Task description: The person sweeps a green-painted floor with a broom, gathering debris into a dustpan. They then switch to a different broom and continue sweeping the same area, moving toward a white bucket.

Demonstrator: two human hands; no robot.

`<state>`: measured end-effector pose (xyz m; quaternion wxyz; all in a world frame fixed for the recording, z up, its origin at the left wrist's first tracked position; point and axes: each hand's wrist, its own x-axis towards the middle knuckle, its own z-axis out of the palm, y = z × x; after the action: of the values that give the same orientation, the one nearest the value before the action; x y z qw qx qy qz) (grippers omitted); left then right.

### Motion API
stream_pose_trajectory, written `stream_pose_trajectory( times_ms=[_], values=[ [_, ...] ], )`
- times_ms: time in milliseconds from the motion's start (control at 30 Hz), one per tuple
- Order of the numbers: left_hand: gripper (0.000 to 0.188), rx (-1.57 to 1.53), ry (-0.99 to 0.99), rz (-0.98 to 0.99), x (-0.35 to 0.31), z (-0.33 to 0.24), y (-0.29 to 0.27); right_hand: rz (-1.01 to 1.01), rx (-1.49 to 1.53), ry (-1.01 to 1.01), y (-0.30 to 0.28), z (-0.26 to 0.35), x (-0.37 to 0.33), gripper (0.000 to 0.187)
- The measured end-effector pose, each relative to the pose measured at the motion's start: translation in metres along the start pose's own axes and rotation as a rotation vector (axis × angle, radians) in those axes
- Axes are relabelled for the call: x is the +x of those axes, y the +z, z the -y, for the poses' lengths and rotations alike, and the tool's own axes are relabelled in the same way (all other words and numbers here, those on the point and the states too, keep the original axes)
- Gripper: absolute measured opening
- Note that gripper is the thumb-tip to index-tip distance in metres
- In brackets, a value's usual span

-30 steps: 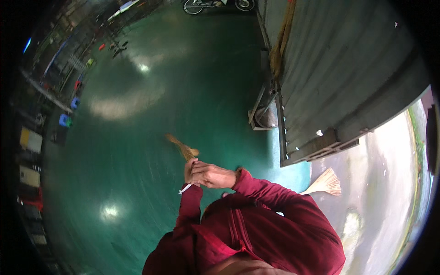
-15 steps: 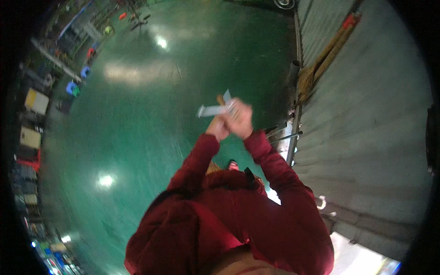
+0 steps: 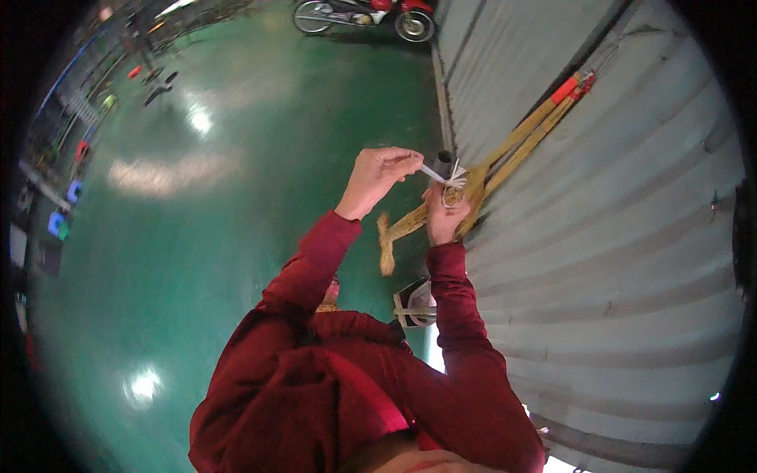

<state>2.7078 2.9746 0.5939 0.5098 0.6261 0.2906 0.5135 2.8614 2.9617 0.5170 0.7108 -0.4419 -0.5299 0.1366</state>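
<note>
A thin white strip [image 3: 430,172] is pinched in my left hand [image 3: 380,175], fingertips closed on its end. It runs to a round tan bundle [image 3: 452,197] with a pale rim, held by my right hand [image 3: 443,217]. White narrow pieces [image 3: 456,175] fan out from the top of this bundle. What the bundle is made of is too small to tell. Straw [image 3: 386,240] with a bent, brushy end shows left of and below my right hand; whether it joins the held bundle I cannot tell.
Long straw brooms [image 3: 524,130] with red tops lean on the grey corrugated wall [image 3: 599,236] at the right. A dark pipe [image 3: 444,158] stands behind my right hand. A red motorbike [image 3: 371,14] is parked beyond the green floor [image 3: 236,252]. A dark container [image 3: 414,303] is near my feet.
My hands were together over the floor with white pieces between them. Now they are apart, the left drawing the strip's end away, and the view has swung toward the wall.
</note>
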Motion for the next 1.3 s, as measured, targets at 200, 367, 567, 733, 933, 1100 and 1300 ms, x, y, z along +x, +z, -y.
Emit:
stream_pose_trajectory(
  times_ms=[200,367,567,733,933,1100,1300],
  values=[
    [0.020,-0.276,0.081,0.091,0.061,0.008,0.020,-0.159,0.049,0.070,0.006,0.026,0.031,0.006],
    [0.019,-0.465,-0.017,0.265,0.115,0.014,0.039,-0.229,0.030,0.144,0.006,0.007,0.062,0.008],
    [0.020,-0.458,-0.182,0.480,0.180,0.019,0.062,-0.288,0.070,0.241,-0.007,-0.012,0.121,0.009],
    [0.024,-0.422,-0.197,0.820,0.250,0.020,0.093,-0.368,0.044,0.210,-0.044,-0.042,0.184,0.008],
    [0.031,-0.241,-0.082,0.991,0.309,0.011,0.129,-0.420,0.152,0.306,-0.061,-0.034,0.233,0.007],
    [0.029,-0.292,-0.053,1.076,0.371,0.034,0.162,-0.444,0.124,0.313,-0.078,-0.045,0.271,0.008],
    [0.036,-0.600,-0.112,1.498,0.450,0.042,0.186,-0.391,0.066,0.238,-0.098,-0.066,0.324,0.010]
  ],
)
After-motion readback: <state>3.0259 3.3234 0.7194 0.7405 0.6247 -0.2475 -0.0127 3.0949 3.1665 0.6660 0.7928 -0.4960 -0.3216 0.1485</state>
